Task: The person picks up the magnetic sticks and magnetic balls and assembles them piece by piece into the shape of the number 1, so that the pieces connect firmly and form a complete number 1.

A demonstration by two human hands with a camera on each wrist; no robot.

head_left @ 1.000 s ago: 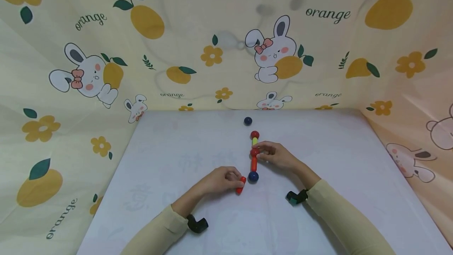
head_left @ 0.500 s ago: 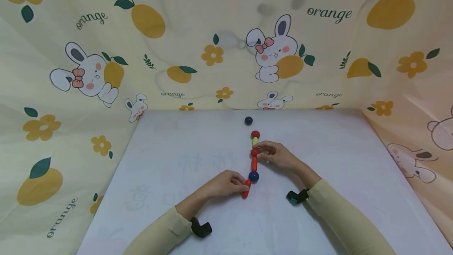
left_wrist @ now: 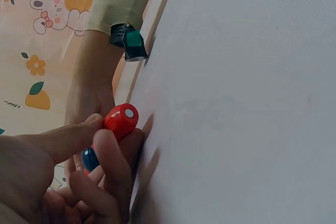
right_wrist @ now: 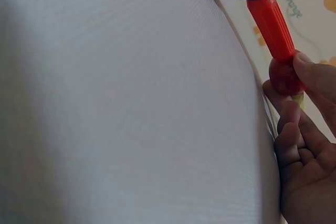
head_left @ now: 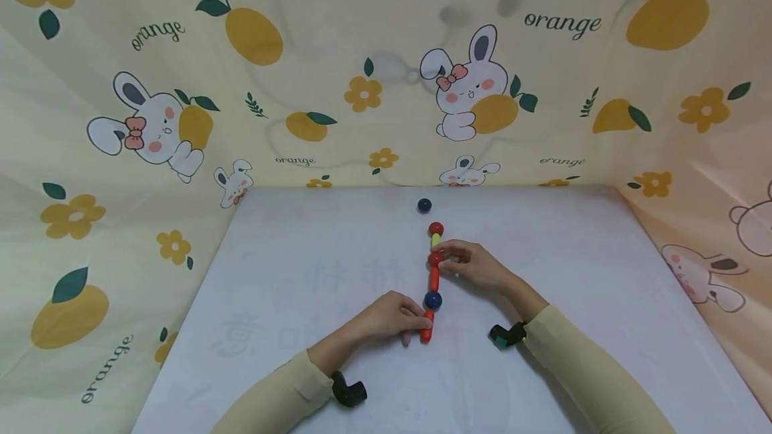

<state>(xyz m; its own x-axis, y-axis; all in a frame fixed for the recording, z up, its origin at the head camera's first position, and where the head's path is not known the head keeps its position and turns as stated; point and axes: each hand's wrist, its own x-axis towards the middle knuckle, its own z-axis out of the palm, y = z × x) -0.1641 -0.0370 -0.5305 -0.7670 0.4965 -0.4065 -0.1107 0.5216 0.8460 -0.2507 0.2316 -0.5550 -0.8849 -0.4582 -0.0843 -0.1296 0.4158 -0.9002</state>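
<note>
In the head view my left hand (head_left: 389,317) pinches a red magnetic rod (head_left: 427,331) between thumb and fingers. The rod's far end meets or nearly meets a dark blue ball (head_left: 433,300); I cannot tell if they touch. From that ball a line runs away from me: a second red rod (head_left: 434,278), a red ball (head_left: 435,260), a yellow-green rod (head_left: 435,240) and another red ball (head_left: 436,228). My right hand (head_left: 476,268) grips the nearer red ball by thumb and fingertips. A pale round tip (left_wrist: 129,113) shows on the held rod in the left wrist view.
A loose dark blue ball (head_left: 425,205) lies near the back edge of the white table (head_left: 301,240), beyond the line. Behind and beside the table hangs a patterned cloth (head_left: 338,39). Small black devices (head_left: 348,390) are strapped at both wrists.
My left hand has moved right and slightly nearer to me, bringing the red rod in line below the blue ball. The rod has turned more upright in view. My right hand stays put.
</note>
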